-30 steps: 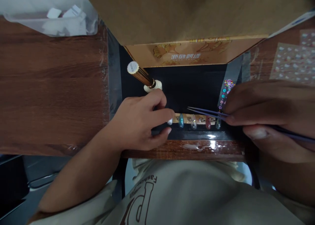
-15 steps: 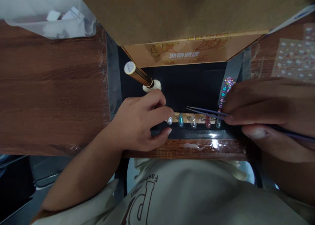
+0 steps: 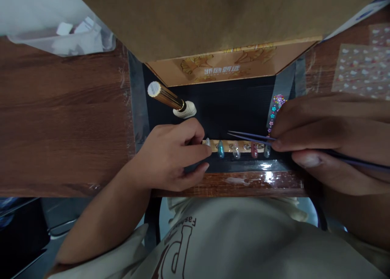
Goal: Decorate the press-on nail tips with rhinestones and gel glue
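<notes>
A narrow wooden strip [image 3: 243,145] carrying several coloured false nails lies on a black mat [image 3: 231,108] near the table's front edge. My left hand [image 3: 170,157] pinches the strip's left end between thumb and fingers. My right hand [image 3: 332,136] grips purple tweezers [image 3: 248,136], whose closed tips point left just above the nails. A strip of tiny flower stickers [image 3: 276,110] lies beside my right fingers.
A nail polish bottle with a gold cap [image 3: 170,101] stands tilted behind my left hand. A brown cardboard box [image 3: 213,31] overhangs the mat's back. A sticker sheet [image 3: 359,69] lies at the right, a clear plastic bag [image 3: 63,35] at the back left.
The view has shifted slightly; my hands, the nail strip and the tweezers keep nearly the same relation, with the left fingers a bit further over the strip's end.
</notes>
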Motion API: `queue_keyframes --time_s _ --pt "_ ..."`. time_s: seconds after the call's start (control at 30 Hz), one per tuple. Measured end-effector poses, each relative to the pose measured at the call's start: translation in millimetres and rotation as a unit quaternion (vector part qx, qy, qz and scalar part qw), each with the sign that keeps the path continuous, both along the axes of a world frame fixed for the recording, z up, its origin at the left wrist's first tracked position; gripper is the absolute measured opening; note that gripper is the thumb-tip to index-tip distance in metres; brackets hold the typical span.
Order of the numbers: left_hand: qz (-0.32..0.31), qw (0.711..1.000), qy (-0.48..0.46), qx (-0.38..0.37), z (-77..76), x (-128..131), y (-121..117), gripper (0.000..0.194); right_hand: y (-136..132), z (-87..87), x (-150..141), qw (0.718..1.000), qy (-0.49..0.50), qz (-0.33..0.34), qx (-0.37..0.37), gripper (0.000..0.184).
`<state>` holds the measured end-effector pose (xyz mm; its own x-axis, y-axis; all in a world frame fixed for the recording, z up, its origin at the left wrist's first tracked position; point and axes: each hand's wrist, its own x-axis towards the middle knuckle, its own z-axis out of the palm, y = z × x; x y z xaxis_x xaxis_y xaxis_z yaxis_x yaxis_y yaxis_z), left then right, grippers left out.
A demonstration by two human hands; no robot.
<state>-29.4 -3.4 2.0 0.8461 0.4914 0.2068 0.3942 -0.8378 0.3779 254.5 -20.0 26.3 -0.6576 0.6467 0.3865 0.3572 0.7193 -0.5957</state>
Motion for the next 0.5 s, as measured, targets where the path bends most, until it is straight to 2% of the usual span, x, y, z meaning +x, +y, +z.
queue_keyframes --time_s 0.3,0.5 --pt "0.004 0.999 -0.018 0.026 -7.7 -0.4 1.4 0.011 -2.1 -0.5 1.5 0.999 -0.022 -0.029 -0.005 0.012" --pt "0.002 0.999 -0.023 0.042 -6.6 1.6 1.0 0.009 0.7 -1.9 1.7 1.000 -0.011 -0.007 0.002 0.016"
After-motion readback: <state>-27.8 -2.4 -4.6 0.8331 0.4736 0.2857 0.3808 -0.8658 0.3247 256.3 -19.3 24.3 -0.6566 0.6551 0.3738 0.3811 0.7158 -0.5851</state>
